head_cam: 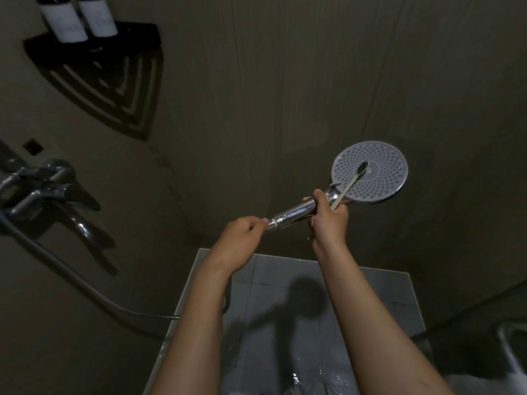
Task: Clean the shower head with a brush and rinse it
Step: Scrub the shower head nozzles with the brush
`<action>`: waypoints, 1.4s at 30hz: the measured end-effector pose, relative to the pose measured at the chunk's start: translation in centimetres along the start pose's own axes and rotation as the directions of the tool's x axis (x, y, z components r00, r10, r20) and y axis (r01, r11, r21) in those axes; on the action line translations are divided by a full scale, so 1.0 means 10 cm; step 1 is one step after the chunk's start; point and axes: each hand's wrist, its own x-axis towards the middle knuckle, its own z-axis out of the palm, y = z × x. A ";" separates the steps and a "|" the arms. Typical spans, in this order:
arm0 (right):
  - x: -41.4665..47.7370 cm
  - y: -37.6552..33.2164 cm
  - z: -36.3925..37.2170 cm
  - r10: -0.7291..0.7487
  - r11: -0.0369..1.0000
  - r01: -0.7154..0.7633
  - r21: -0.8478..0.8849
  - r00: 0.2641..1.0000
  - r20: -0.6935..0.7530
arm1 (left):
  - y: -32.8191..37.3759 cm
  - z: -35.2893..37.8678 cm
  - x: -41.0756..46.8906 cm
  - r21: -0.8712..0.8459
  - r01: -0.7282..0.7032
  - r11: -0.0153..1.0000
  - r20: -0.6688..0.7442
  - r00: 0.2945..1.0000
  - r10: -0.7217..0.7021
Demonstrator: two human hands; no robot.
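Floor (385, 295): wet grey tiles beneath both forearms.
Mixer tap (42, 186): on the left wall, with the hose (85, 283) curving down from it.
Shower head (370, 171): held up before the wall, nozzle face toward the camera, chrome handle slanting down-left.
Left hand (242, 235): fingers curled, pinching the handle's lower end.
Right hand (329, 216): fingers closed round the brush stem, thumb lying across the upper handle.
Brush (352, 183): dark bristles resting near the centre of the nozzle face.

Bathroom shower stall: wall mixer tap (42, 182), corner shelf (131, 34), bottles (65, 21).
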 end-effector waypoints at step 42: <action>-0.01 0.00 -0.01 0.001 1.000 -0.001 -0.019 1.000 0.008 | -0.04 -0.01 0.01 -0.139 0.034 0.990 0.203 0.979 -0.005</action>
